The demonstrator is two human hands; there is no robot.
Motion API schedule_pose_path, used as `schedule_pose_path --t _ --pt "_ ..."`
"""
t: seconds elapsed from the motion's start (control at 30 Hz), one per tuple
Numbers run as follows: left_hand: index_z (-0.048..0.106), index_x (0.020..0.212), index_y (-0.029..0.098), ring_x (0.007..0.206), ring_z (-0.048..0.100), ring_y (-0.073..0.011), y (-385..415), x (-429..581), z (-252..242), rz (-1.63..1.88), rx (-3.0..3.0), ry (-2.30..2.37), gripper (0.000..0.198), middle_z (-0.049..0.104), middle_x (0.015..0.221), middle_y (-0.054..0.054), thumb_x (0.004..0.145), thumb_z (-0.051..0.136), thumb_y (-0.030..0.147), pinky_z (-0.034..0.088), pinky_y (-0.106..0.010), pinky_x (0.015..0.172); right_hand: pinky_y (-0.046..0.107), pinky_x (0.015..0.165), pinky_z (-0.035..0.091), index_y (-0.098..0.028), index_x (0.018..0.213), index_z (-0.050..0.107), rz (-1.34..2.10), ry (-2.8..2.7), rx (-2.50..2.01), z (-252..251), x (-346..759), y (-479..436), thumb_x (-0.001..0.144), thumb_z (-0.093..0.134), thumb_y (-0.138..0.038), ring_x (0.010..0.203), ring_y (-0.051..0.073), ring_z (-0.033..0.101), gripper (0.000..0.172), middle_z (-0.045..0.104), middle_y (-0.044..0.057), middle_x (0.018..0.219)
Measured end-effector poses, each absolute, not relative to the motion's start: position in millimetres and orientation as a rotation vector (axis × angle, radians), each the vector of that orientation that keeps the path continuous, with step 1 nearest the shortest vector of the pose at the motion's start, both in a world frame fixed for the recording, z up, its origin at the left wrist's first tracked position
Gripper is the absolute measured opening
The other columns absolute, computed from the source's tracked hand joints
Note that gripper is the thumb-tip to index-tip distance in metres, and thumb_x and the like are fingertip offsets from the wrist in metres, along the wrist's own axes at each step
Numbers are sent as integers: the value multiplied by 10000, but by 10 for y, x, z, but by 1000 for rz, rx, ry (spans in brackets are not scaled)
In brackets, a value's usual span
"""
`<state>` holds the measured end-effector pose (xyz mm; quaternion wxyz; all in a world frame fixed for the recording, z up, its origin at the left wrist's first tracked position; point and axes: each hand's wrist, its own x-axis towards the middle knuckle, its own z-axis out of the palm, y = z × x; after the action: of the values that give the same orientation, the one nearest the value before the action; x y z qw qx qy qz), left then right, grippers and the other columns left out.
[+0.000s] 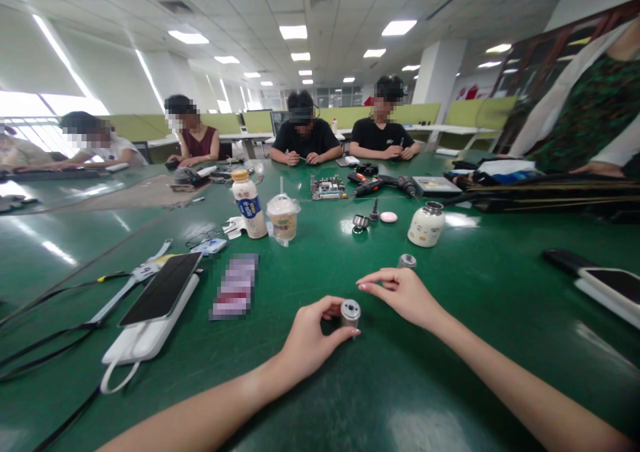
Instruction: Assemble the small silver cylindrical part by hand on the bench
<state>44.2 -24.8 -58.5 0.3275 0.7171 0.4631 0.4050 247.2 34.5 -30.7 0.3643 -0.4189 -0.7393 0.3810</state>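
My left hand (313,335) is closed round a small silver metal cylinder (351,311) that looks like a small electric motor. It stands upright, its round end with dark holes facing up, between my thumb and fingers. Just right of it and slightly higher, my right hand (397,292) is closed in a pinch, thumb against forefinger. Whatever is between those fingertips is too small to make out. A second metal cylinder (407,261) of the same kind stands behind my right hand, partly hidden by it.
Ahead on the green table (320,252) stand a bottle (250,205), a lidded cup (283,219), a white jar (426,225), a circuit board (329,188) and a power drill (369,187). A phone (163,287) on a white power bank lies left. Several people work around the table.
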Motion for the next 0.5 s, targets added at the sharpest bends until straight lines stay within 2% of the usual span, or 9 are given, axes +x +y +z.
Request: schedule_pose_path --t 0.23,0.5 --pt "665 1027 213 824 668 -175 -247 447 -594 1050 1894 1195 311 732 920 -16 745 756 307 523 -276 781 255 634 472 -286 883 773 841 -2109 -1054 -156 2336 79 838 653 -334 722 167 630 137 695 13 745" --pt "667 1024 215 818 664 -168 -252 443 -591 1060 1903 1205 308 730 916 -7 744 758 306 516 -266 775 252 634 465 -323 895 766 690 -2165 -1124 -216 2308 71 843 651 -365 740 173 624 133 713 1 774"
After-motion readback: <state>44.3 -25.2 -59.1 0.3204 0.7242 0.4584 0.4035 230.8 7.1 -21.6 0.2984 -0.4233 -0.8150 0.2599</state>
